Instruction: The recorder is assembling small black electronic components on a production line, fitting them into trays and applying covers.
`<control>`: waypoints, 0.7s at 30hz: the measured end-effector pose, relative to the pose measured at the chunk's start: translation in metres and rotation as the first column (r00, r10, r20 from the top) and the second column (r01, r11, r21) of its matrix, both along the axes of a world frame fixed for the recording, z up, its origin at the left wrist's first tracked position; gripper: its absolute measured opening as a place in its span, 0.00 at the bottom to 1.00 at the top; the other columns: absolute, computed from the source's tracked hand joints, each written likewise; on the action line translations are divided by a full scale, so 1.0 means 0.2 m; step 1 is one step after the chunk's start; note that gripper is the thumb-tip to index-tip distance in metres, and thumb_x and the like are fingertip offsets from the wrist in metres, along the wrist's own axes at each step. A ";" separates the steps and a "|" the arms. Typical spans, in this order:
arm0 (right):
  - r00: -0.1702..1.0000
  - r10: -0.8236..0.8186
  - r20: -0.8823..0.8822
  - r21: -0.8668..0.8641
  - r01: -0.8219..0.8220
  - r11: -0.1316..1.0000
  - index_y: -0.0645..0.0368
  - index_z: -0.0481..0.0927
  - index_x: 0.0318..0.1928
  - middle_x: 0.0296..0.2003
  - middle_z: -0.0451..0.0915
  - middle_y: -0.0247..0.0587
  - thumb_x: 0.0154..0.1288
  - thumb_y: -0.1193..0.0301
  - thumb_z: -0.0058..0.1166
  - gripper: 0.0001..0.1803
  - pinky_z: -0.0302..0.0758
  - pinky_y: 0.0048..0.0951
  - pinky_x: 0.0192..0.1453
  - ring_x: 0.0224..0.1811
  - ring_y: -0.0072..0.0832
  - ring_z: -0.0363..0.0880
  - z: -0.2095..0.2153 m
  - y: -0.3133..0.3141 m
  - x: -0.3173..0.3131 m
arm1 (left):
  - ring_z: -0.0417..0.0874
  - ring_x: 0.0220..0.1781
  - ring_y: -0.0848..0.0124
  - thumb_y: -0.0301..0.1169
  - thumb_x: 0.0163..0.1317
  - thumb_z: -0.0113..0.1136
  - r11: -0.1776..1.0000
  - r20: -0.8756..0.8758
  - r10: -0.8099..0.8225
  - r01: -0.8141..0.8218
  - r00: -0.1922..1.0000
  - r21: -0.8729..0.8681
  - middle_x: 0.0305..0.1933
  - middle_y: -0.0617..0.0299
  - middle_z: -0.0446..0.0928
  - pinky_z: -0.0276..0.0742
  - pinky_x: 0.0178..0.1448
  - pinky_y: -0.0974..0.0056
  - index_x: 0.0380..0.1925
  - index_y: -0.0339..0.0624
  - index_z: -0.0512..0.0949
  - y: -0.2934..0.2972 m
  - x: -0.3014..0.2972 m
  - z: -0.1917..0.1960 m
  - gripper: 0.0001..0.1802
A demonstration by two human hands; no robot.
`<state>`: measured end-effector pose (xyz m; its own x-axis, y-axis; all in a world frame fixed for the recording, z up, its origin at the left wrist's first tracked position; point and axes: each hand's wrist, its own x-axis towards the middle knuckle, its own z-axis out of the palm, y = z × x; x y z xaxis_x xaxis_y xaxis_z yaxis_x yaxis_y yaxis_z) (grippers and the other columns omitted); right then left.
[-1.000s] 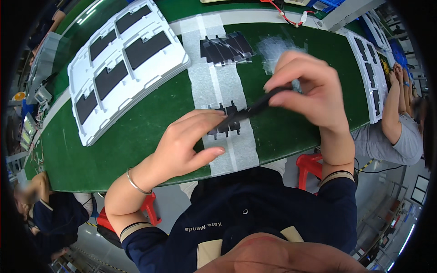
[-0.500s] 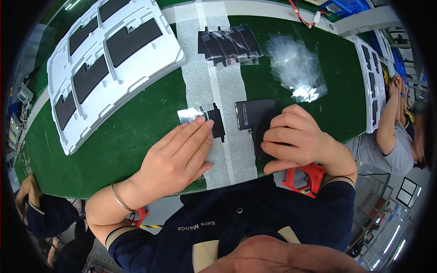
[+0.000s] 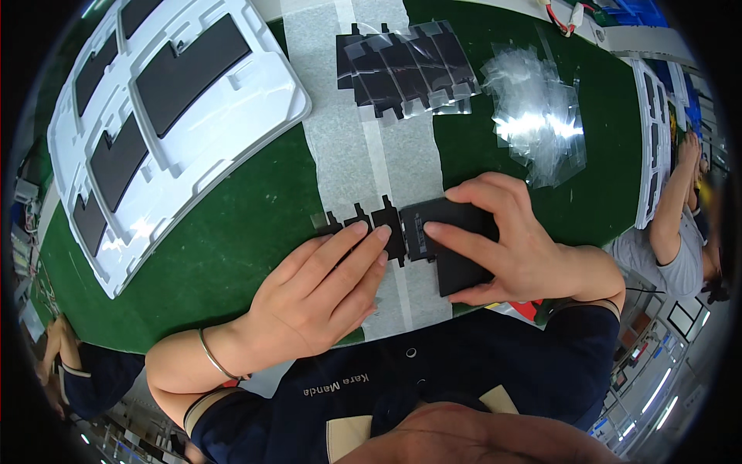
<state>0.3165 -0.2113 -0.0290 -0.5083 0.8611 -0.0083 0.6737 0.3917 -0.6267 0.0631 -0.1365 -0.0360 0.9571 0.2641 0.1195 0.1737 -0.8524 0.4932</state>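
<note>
A flat black rectangular part [image 3: 452, 255] lies on a grey strip [image 3: 348, 139] that runs across the green table [image 3: 232, 240]. My right hand [image 3: 518, 247] lies over this part, fingers spread and pressing down on it. A black notched tab piece [image 3: 386, 220] sticks out from the part's left edge. My left hand [image 3: 321, 298] rests flat beside it, fingertips on the tab piece. Neither hand lifts anything.
A fanned row of black film-covered parts [image 3: 406, 66] lies farther up the strip. A pile of clear films [image 3: 537, 116] sits to the right. White moulded trays [image 3: 154, 116] with black inserts fill the left. Another person's arm [image 3: 672, 201] is at the right edge.
One second ago my right hand held a thin black piece up above the table. It has since come down onto the black part, and both hands now press flat on the strip.
</note>
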 end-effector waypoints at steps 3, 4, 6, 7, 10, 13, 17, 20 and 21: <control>0.999 -0.030 -0.016 -0.018 0.030 0.999 0.55 0.73 0.52 0.52 0.62 0.50 0.24 0.62 0.69 0.44 0.64 0.43 0.50 0.52 0.46 0.61 -0.01 0.01 -0.02 | 0.71 0.55 0.60 0.30 0.47 0.56 1.000 -0.011 0.010 -0.010 1.000 -0.006 0.53 0.51 0.72 0.70 0.51 0.63 0.37 0.34 0.75 0.00 0.00 0.00 0.16; 1.000 -0.027 -0.015 -0.014 0.027 1.000 0.55 0.73 0.52 0.52 0.63 0.50 0.23 0.61 0.69 0.44 0.65 0.43 0.50 0.52 0.46 0.62 -0.01 0.01 -0.02 | 0.71 0.55 0.60 0.30 0.48 0.55 1.000 -0.016 0.012 -0.012 1.000 0.000 0.53 0.52 0.72 0.71 0.51 0.64 0.37 0.35 0.76 0.00 0.00 0.00 0.15; 1.000 -0.030 -0.009 -0.016 0.029 0.999 0.55 0.74 0.52 0.52 0.63 0.50 0.24 0.61 0.68 0.44 0.65 0.43 0.50 0.51 0.46 0.62 -0.01 0.02 -0.03 | 0.71 0.55 0.61 0.29 0.50 0.54 1.000 -0.012 0.020 -0.020 1.000 0.005 0.53 0.53 0.72 0.71 0.50 0.65 0.36 0.36 0.76 0.00 0.00 -0.01 0.12; 0.999 -0.035 -0.002 -0.007 0.035 0.999 0.54 0.74 0.52 0.52 0.64 0.50 0.24 0.60 0.68 0.43 0.65 0.43 0.50 0.51 0.45 0.62 -0.01 0.02 -0.03 | 0.71 0.55 0.59 0.32 0.46 0.57 1.000 0.004 -0.005 0.005 1.000 0.023 0.53 0.51 0.71 0.70 0.50 0.62 0.38 0.35 0.76 0.00 -0.01 -0.03 0.17; 1.000 -0.028 0.008 -0.013 0.028 1.000 0.54 0.74 0.51 0.52 0.64 0.50 0.24 0.60 0.67 0.43 0.65 0.41 0.50 0.51 0.45 0.63 0.00 0.02 -0.04 | 0.71 0.54 0.57 0.36 0.43 0.60 0.999 0.025 -0.033 0.033 0.999 0.037 0.53 0.50 0.71 0.70 0.50 0.60 0.39 0.34 0.76 0.01 -0.01 -0.04 0.23; 0.999 -0.031 0.015 -0.010 0.031 0.999 0.55 0.75 0.51 0.52 0.65 0.50 0.25 0.60 0.66 0.42 0.66 0.40 0.50 0.50 0.44 0.63 0.00 0.02 -0.04 | 0.71 0.54 0.58 0.36 0.43 0.60 0.999 0.034 -0.035 0.034 0.999 0.034 0.53 0.50 0.71 0.70 0.49 0.60 0.39 0.34 0.76 0.01 -0.01 -0.05 0.22; 0.999 -0.035 0.014 -0.002 0.035 0.999 0.55 0.75 0.51 0.52 0.65 0.50 0.25 0.59 0.66 0.42 0.66 0.40 0.50 0.50 0.44 0.64 -0.01 0.02 -0.04 | 0.71 0.54 0.58 0.36 0.44 0.60 0.999 0.035 -0.029 0.028 0.999 0.030 0.53 0.50 0.71 0.71 0.49 0.61 0.38 0.35 0.76 0.01 -0.01 -0.05 0.21; 0.999 -0.036 0.010 0.002 0.036 0.999 0.55 0.75 0.50 0.51 0.65 0.50 0.25 0.59 0.65 0.41 0.66 0.39 0.50 0.50 0.44 0.64 -0.01 0.02 -0.04 | 0.71 0.54 0.58 0.36 0.44 0.60 0.999 0.035 -0.030 0.030 0.999 0.022 0.53 0.50 0.71 0.70 0.49 0.61 0.38 0.35 0.76 0.01 -0.01 -0.05 0.21; 0.999 -0.033 0.010 -0.002 0.034 0.999 0.55 0.75 0.50 0.51 0.65 0.50 0.25 0.59 0.65 0.41 0.66 0.39 0.50 0.50 0.43 0.64 -0.01 0.02 -0.04 | 0.71 0.54 0.58 0.36 0.44 0.60 0.999 0.034 -0.031 0.031 0.999 0.022 0.53 0.50 0.71 0.70 0.49 0.61 0.38 0.35 0.76 0.01 -0.01 -0.05 0.21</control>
